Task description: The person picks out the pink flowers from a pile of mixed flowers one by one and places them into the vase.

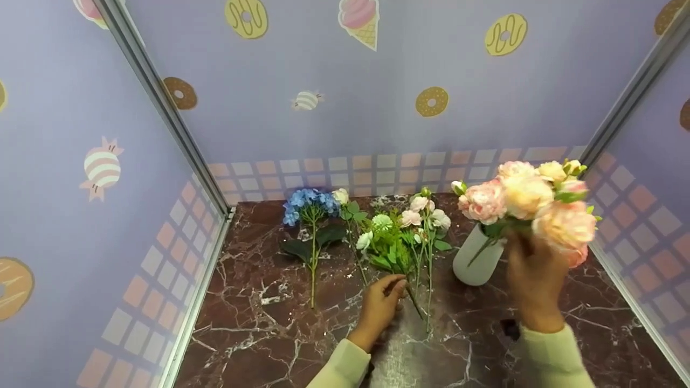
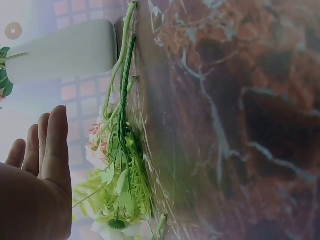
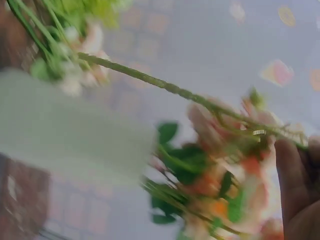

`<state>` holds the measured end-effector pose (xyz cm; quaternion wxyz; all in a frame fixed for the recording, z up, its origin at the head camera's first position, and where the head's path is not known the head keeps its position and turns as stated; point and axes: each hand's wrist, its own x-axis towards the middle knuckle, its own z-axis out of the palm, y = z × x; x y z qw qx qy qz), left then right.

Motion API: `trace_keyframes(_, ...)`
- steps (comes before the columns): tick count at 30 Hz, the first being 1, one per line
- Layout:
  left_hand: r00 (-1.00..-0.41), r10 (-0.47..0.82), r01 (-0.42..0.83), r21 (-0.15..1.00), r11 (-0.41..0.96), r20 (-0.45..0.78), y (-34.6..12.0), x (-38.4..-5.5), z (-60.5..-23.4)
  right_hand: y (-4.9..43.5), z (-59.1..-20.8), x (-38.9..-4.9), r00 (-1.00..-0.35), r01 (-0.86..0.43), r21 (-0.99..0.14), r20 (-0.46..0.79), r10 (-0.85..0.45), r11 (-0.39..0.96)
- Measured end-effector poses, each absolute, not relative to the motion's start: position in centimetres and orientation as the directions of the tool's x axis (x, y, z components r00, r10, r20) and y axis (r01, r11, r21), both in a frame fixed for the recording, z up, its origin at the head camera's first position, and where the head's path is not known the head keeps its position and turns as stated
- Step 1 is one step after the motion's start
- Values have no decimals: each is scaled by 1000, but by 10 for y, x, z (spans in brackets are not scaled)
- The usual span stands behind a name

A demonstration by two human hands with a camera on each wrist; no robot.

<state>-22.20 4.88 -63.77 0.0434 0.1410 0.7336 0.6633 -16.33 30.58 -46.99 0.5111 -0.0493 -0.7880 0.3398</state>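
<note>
My right hand (image 1: 536,280) pinches the stem (image 3: 165,86) of a pale pink artificial peony, held up beside the white vase (image 1: 475,261). In the right wrist view the stem's lower end is outside the vase. Other pink and peach peonies (image 1: 482,202) stand in the vase mouth. The held bloom overlaps them, so I cannot tell exactly which it is. My left hand (image 1: 381,304) is low over the tabletop, close to the stems of a green leafy spray (image 1: 396,250). The left wrist view shows its fingers (image 2: 56,145) extended, with nothing in them.
A blue hydrangea (image 1: 311,207) lies at the left, beside a white rose (image 1: 340,196). Light pink roses (image 1: 412,216) lie right of the green spray. The dark marbled tabletop (image 1: 259,345) is enclosed by patterned walls (image 1: 377,124) at the back and sides.
</note>
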Motion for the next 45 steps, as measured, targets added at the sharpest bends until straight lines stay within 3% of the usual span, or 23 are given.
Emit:
trace_keyframes(8, -959, 260, 140, 987, 73, 116, 48, -222, -640, 277, -396, -154, -293, -371, -637, 771, 565, 676)
trace_keyframes(14, -956, 262, 150, 987, 59, 130, 46, -220, -643, 293, -405, -165, -253, -366, -631, 774, 580, 684)
trace_keyframes(20, -959, 262, 126, 991, 44, 110, 46, -220, -645, 308, -436, -179, -330, -205, -621, 772, 544, 757)
trace_keyframes(25, -962, 255, 114, 992, 62, 95, 48, -219, -647, 306, -454, -185, -398, -171, -598, 769, 500, 783)
trace_keyframes(35, -968, 247, 55, 998, 44, 43, 48, -215, -649, 314, -488, -194, -426, -177, -572, 778, 462, 801)
trace_keyframes(45, -966, 256, 46, 997, 55, 31, 52, -220, -651, 322, -512, -203, -476, -245, -667, 715, 513, 703)
